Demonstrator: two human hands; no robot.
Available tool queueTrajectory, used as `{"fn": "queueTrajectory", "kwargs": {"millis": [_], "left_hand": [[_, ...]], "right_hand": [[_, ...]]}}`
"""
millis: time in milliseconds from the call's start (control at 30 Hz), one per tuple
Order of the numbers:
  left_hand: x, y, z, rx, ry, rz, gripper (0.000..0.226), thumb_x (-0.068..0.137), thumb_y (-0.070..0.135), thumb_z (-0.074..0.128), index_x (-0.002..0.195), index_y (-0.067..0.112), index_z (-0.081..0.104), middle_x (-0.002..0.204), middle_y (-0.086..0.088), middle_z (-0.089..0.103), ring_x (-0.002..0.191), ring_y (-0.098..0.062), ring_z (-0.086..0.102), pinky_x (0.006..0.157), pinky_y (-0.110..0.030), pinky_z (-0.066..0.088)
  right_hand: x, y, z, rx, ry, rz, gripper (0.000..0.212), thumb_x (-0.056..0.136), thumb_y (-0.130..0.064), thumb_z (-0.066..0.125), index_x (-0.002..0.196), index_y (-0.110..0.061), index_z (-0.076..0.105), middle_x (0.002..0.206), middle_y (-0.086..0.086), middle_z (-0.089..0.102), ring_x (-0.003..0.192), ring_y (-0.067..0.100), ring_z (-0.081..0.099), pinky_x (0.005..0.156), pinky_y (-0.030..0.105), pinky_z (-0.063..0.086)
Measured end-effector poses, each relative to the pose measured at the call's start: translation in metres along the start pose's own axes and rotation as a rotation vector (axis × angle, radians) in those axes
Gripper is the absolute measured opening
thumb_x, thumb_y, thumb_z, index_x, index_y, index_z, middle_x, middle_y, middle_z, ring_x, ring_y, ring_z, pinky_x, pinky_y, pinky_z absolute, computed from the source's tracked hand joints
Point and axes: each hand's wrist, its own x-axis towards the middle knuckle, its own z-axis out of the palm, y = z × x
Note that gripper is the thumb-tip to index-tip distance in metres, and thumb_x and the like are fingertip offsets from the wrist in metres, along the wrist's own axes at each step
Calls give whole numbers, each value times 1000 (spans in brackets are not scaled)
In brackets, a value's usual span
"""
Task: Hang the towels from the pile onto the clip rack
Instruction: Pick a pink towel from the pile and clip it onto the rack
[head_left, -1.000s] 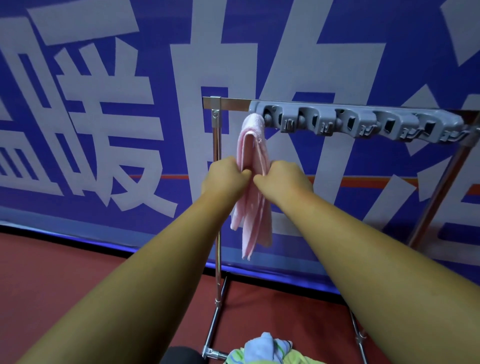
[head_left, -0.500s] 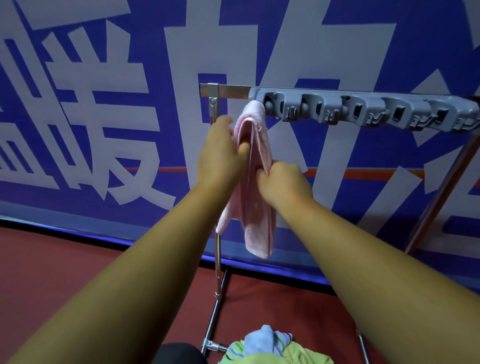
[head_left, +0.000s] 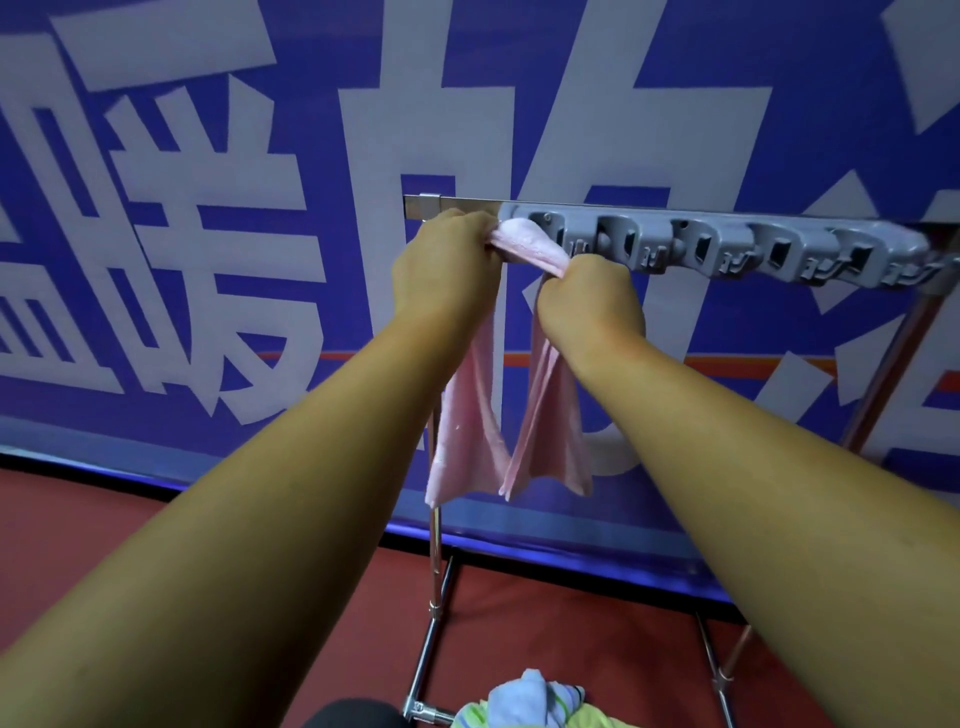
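Observation:
A pink towel (head_left: 524, 244) is stretched between my two hands at the left end of the grey clip rack (head_left: 727, 249). My left hand (head_left: 447, 270) grips the towel's top just left of the first clip. My right hand (head_left: 589, 299) grips it a little lower, below the first clip. Two pink ends (head_left: 467, 431) hang down under my wrists. The pile of towels (head_left: 535, 701), blue and green, lies on the floor at the bottom edge.
The rack sits on a chrome bar (head_left: 431, 205) carried by a metal stand (head_left: 435, 561) with legs on the red floor (head_left: 78, 530). A blue banner with large white characters (head_left: 208, 234) fills the wall behind. The other clips to the right hold nothing.
Both hands have risen from the towel's middle to rack height and pulled apart. The towel, which hung as one fold, is now spread at the top into two hanging ends.

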Motion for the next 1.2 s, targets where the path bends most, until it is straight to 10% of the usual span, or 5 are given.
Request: {"fn": "queueTrajectory", "kwargs": {"millis": [567,800,1067,1200], "left_hand": [[-89,-32,52,-256,-402,-356,20,83,25,60,102,24,66,88,4,69,80,-19,69,69,-37,60],[-150,-60,89,-240,-691,-446,16,83,16,63,95,19,73,83,-2,73,76,-21,70,65,-29,55],[-238,-88,137,-43,-1022,-467,11,88,16,59,78,12,62,75,-7,61,77,-30,60,60,-29,41],[-287,-93,170,-23,-1225,-530,18,92,17,60,91,7,74,85,-14,74,85,-34,75,75,-36,60]], "right_hand": [[-41,34,54,-17,-223,22,22,96,-34,62,97,-15,71,78,3,60,65,26,56,55,29,39],[-76,75,117,-34,-559,74,26,92,-21,64,118,-23,70,96,8,76,80,29,73,73,38,63],[-138,166,180,-166,-768,153,43,102,-12,51,144,-13,59,146,17,61,131,37,60,105,39,51],[-183,219,205,-101,-883,273,38,103,-12,53,139,-7,66,144,17,63,133,34,59,110,37,49]]}}
